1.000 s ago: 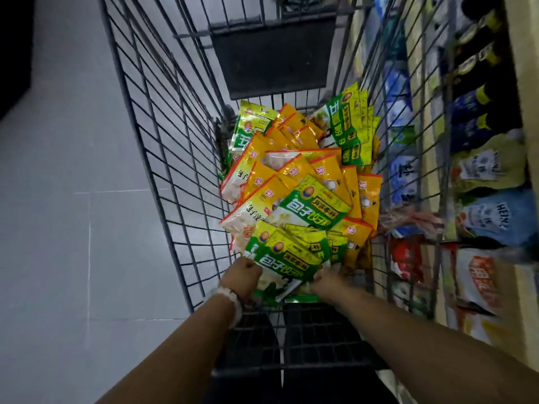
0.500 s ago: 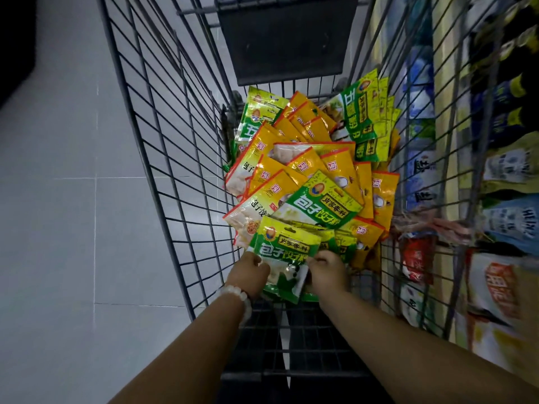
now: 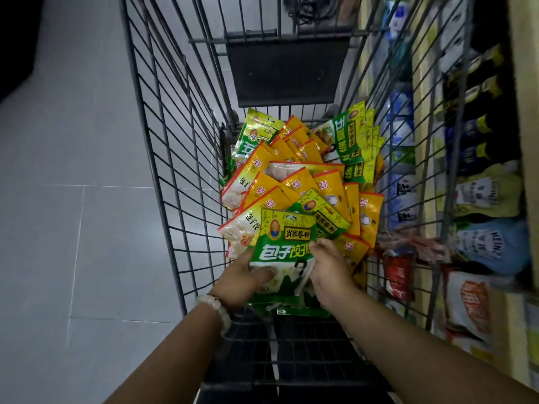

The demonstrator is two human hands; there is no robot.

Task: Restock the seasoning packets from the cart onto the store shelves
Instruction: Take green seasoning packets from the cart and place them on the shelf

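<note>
A wire shopping cart (image 3: 163,176) holds a heap of seasoning packets (image 3: 303,182), orange-yellow ones and green ones. At the near end of the heap both hands hold a small stack of green packets (image 3: 284,240), lifted and tilted towards me. My left hand (image 3: 243,279) grips the stack's lower left edge, thumb on the front. My right hand (image 3: 329,266) pinches its right edge. More green packets (image 3: 300,309) lie under the hands.
Store shelves (image 3: 423,147) run along the right of the cart, stocked with dark bottles (image 3: 481,112), pouches (image 3: 493,246) and bags (image 3: 472,304). Grey tiled floor (image 3: 73,228) lies to the left. A dark flap (image 3: 287,74) hangs at the cart's far end.
Both hands have gathered the green packets at the near end of the heap and raised the stack, tilting its face up towards me. The view has shifted slightly.
</note>
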